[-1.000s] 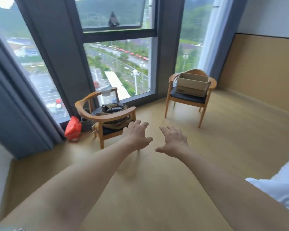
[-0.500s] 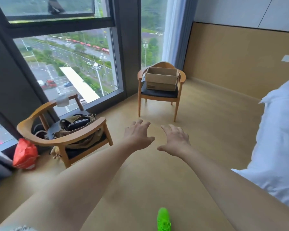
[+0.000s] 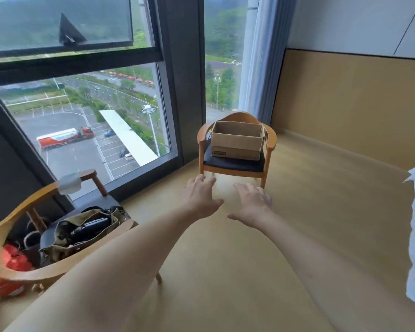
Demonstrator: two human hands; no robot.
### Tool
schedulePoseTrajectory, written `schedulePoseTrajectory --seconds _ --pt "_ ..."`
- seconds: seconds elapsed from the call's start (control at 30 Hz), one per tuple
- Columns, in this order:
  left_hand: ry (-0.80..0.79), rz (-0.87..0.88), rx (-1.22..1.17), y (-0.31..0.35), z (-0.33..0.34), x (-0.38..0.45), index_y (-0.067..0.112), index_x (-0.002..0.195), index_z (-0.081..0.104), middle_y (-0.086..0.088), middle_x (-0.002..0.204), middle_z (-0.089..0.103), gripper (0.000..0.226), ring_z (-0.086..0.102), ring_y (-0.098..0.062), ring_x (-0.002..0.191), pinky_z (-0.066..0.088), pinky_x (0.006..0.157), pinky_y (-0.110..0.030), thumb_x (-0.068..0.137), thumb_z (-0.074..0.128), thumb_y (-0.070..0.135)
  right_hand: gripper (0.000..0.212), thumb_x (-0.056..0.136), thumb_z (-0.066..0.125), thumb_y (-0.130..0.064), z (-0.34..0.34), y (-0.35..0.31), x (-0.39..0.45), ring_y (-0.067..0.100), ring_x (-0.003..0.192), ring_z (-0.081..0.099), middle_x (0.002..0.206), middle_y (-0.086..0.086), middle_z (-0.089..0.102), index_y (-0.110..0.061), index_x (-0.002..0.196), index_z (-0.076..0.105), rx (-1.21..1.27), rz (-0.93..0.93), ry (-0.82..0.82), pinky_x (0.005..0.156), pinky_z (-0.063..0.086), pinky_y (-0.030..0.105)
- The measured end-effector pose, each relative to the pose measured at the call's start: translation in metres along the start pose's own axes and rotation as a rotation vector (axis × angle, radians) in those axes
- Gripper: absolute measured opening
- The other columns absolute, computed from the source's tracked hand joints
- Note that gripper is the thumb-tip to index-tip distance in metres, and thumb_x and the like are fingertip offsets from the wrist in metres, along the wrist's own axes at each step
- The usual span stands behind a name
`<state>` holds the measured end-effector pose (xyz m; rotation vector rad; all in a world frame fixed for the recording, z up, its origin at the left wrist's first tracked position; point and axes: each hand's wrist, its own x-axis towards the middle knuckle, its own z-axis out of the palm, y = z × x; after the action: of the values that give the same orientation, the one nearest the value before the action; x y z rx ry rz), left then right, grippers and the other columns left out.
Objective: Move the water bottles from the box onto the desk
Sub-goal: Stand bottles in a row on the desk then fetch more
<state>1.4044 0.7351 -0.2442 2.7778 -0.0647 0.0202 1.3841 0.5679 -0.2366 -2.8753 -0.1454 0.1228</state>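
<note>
Both grips released, holding nothing: left hand (image 3: 200, 198) and right hand (image 3: 250, 203) stretched out palm-down side by side over the floor (image 3: 225, 259), fingers loose and spread, well short of the target.

Cardboard box (image 3: 237, 140) sits on the black seat of the far chair (image 3: 270, 140), between its armrests, flaps open at the top, close to the window corner. Bottles not visible; the box walls hide the inside, so count and fill level cannot be told.

Handling guess: full water bottles would be fairly heavy for their size, thin plastic that gives under a squeeze, smooth and maybe slippery. Best hold likely round the body below the shoulder, or at the neck under the cap, lifting straight up past the box rim. Box itself is light card and may slide on the seat cushion if a bottle drags against it.

No surface in view to put them on.

Near left: second chair (image 3: 15, 236) carrying an olive bag (image 3: 82, 236).
</note>
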Motion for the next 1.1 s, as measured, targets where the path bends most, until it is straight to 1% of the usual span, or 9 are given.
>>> schedulePoseTrajectory --seconds 0.13,0.27,0.33,0.43,0.53,0.67,0.8,0.9,1.1 --pt "-0.043 0.031 0.013 -0.001 0.015 0.061 0.03 0.148 0.046 -0.005 0.153 0.044 0.072 0.038 -0.03 0.14 0.045 0.108 -0.052 0.086 0.073 0.053 0.092 0.08 0.077 -0.056 0.006 0.007 0.057 0.029 0.144 0.034 0.158 0.0 0.036 -0.036 0.155 0.027 0.007 0.012 -0.042 0.113 0.033 0.048" --pt "-0.056 0.072 0.026 -0.006 0.024 0.132 0.03 0.148 0.046 -0.004 0.156 0.043 0.07 0.037 -0.03 0.142 0.044 0.109 -0.053 0.087 0.071 0.054 0.09 0.081 0.076 -0.057 0.009 0.016 0.122 0.029 0.141 0.038 0.158 -0.001 0.036 -0.037 0.155 0.028 -0.008 0.024 -0.056 0.11 0.036 0.046" --pt "-0.061 0.099 0.035 -0.012 0.031 0.17 0.03 0.146 0.047 -0.003 0.154 0.045 0.068 0.039 -0.03 0.14 0.046 0.107 -0.052 0.087 0.071 0.055 0.09 0.081 0.076 -0.057 0.013 0.02 0.156 0.029 0.14 0.039 0.158 -0.002 0.035 -0.037 0.155 0.027 -0.005 0.039 -0.063 0.11 0.036 0.046" --pt "-0.066 0.134 0.063 -0.021 0.038 0.234 0.032 0.142 0.048 -0.002 0.146 0.049 0.065 0.044 -0.029 0.134 0.05 0.099 -0.048 0.086 0.069 0.058 0.093 0.08 0.076 -0.058 0.018 0.022 0.214 0.028 0.143 0.035 0.161 -0.003 0.031 -0.038 0.155 0.026 -0.007 0.079 -0.059 0.113 0.033 0.046" --pt "-0.064 0.172 0.069 -0.029 0.035 0.307 0.032 0.142 0.048 0.0 0.139 0.051 0.067 0.046 -0.027 0.128 0.052 0.095 -0.046 0.085 0.068 0.06 0.095 0.079 0.076 -0.059 0.014 0.025 0.279 0.027 0.144 0.034 0.162 -0.002 0.028 -0.038 0.156 0.024 -0.003 0.136 -0.039 0.114 0.031 0.046" --pt "-0.077 0.219 0.075 -0.037 0.018 0.396 0.033 0.146 0.045 0.0 0.143 0.048 0.071 0.045 -0.027 0.129 0.051 0.099 -0.046 0.084 0.065 0.06 0.094 0.077 0.076 -0.059 0.001 0.025 0.356 0.027 0.14 0.036 0.159 -0.004 0.03 -0.039 0.154 0.026 0.015 0.192 -0.017 0.113 0.033 0.047" --pt "-0.091 0.227 0.086 -0.044 0.008 0.466 0.033 0.15 0.042 -0.002 0.148 0.047 0.073 0.045 -0.029 0.131 0.05 0.1 -0.051 0.085 0.065 0.06 0.094 0.078 0.075 -0.061 -0.004 0.025 0.423 0.028 0.139 0.038 0.158 -0.003 0.033 -0.037 0.155 0.026 0.024 0.196 0.007 0.111 0.036 0.048" --pt "-0.129 0.23 0.104 -0.047 0.018 0.503 0.034 0.15 0.041 -0.002 0.149 0.046 0.073 0.043 -0.029 0.133 0.049 0.102 -0.051 0.086 0.065 0.06 0.094 0.078 0.075 -0.06 0.003 0.031 0.463 0.03 0.14 0.038 0.158 -0.002 0.033 -0.036 0.155 0.027 0.031 0.214 -0.026 0.112 0.035 0.05" --pt "-0.144 0.218 0.118 -0.046 0.046 0.594 0.035 0.146 0.044 -0.002 0.148 0.048 0.069 0.044 -0.029 0.134 0.049 0.102 -0.051 0.086 0.063 0.062 0.091 0.081 0.074 -0.056 0.01 0.062 0.561 0.03 0.139 0.039 0.158 0.0 0.034 -0.034 0.155 0.027 0.066 0.207 -0.025 0.112 0.036 0.052"
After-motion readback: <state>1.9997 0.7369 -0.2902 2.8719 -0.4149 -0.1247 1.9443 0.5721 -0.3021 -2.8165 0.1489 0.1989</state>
